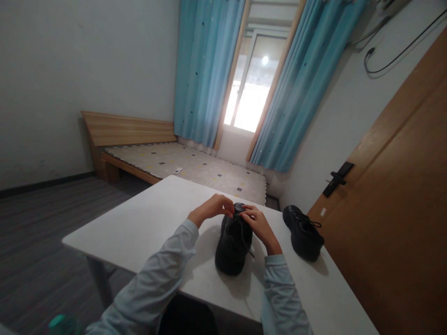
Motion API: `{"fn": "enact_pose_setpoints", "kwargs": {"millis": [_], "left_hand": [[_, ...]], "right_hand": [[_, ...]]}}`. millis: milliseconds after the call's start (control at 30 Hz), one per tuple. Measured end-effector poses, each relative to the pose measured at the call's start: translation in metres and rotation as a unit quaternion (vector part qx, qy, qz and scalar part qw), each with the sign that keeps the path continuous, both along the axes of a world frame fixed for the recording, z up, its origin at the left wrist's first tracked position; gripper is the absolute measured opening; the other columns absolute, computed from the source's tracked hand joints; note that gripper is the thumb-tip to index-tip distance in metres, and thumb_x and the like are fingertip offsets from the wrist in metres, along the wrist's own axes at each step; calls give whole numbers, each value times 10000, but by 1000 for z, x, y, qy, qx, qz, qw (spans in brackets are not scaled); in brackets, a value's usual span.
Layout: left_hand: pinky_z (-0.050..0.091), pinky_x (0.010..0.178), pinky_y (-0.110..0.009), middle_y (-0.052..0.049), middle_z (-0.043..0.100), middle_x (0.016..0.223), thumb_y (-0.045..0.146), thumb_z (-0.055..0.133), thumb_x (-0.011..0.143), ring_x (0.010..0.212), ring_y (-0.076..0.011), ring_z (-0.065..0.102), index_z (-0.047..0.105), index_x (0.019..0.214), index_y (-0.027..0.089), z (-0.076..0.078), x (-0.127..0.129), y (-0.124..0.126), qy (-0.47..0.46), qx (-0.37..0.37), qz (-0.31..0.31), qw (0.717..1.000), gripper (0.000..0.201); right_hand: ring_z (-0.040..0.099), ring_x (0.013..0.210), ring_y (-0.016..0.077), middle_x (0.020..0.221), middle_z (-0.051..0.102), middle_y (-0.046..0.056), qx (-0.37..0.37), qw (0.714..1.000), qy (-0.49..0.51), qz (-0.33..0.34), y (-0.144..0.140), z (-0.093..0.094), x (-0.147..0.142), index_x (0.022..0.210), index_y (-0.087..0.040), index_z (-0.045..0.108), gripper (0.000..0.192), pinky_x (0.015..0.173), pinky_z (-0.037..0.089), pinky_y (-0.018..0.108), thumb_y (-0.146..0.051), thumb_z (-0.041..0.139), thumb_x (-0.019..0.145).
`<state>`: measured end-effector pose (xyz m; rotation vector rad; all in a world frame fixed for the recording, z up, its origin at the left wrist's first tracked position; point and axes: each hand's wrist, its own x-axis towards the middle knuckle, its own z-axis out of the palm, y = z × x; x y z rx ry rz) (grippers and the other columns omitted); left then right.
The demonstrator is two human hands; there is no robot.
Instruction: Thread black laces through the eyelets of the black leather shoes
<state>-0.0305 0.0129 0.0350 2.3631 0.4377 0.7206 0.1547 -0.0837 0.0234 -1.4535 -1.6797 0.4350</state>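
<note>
The head view looks down over a white rectangular worktop (139,223) in a small room. Near its middle stands a black leather lace-up shoe (233,246), sole down, its toe towards the person and its opening towards the far edge. Both hands meet at the top of that shoe, at the far end of the lacing. The left hand (211,209), in a pale blue long sleeve, has its fingers (226,207) bunched together and pinched on the black shoelace (240,228) at the shoe's opening. The right hand (258,223), sleeved alike, rests against the shoe's right side with its fingers (248,213) drawn together on the same lace, just beside those of the left hand. A loose end of the lace trails down the shoe's right flank.

A second black leather shoe (303,231) stands apart to the right on the worktop, near the edge by a brown wooden door (394,209). Beyond the worktop lies a low wooden bed with a patterned mattress (188,165), and blue curtains (206,70) frame a bright window (253,88).
</note>
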Motion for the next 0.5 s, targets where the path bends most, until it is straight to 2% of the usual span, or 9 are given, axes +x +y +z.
{"fn": "enact_pose_setpoints", "kwargs": {"millis": [267,500], "left_hand": [[414,616,-180,-40,708,779,249,658,720,666,-114,599,729,822,169,1,-4,0,35,33,7,999,148],[411,618,-169,-31,704,729,179,615,724,659,-109,597,726,827,150,7,-4,-6,49,31,9,998,154]], "right_hand": [[536,1075,235,1105,626,85,-2,1000,-10,-1,3,-3,2,783,-209,739,193,997,348,402,-283,563,753],[519,1110,239,1158,608,86,-15,1000,-7,8,6,-6,3,823,-204,736,228,1019,325,410,-294,533,771]]}}
